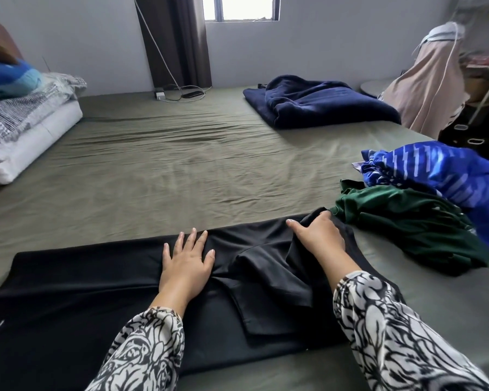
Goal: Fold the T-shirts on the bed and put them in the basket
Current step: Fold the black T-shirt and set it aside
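Fingers (187,244) flat atop black T-shirt (68,277)

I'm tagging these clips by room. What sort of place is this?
Most likely a bedroom in a home: a wide bed with an olive sheet, stacked pillows at its left, a dark curtain beside a window, and loose clothes being folded.

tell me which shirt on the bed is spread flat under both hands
The black T-shirt, spread flat on the bed. The green T-shirt and the patterned blue T-shirt lie crumpled to its right, untouched.
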